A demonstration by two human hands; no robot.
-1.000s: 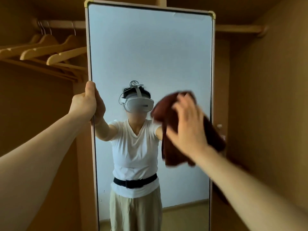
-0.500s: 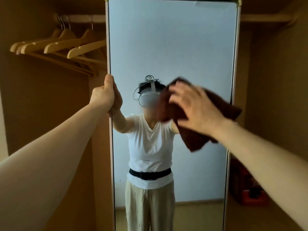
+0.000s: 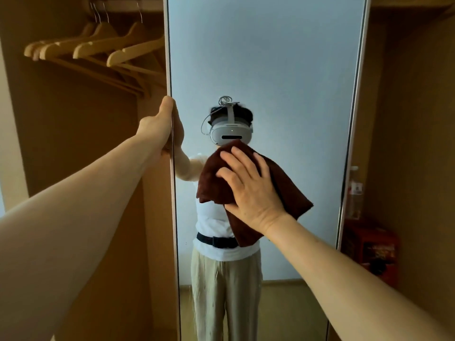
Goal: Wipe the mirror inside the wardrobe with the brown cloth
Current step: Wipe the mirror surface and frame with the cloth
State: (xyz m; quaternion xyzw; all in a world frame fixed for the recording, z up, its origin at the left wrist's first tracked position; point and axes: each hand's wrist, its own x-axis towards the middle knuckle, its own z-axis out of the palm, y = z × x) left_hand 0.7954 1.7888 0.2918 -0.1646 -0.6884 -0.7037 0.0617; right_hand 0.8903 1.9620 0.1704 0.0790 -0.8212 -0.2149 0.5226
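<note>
Mirror [image 3: 283, 70]: brown cloth [image 3: 290, 193] under flat right hand [image 3: 251, 190], left hand [image 3: 157, 126] gripping edge

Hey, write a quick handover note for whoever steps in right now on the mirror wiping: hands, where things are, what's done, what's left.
The left hand grips the left edge of the mirror.
The right hand presses the brown cloth flat against the glass at mid-height, fingers straight.
Done: cloth is on the glass.
Left: wipe the whole surface; which areas are already clean cannot be told.
</note>
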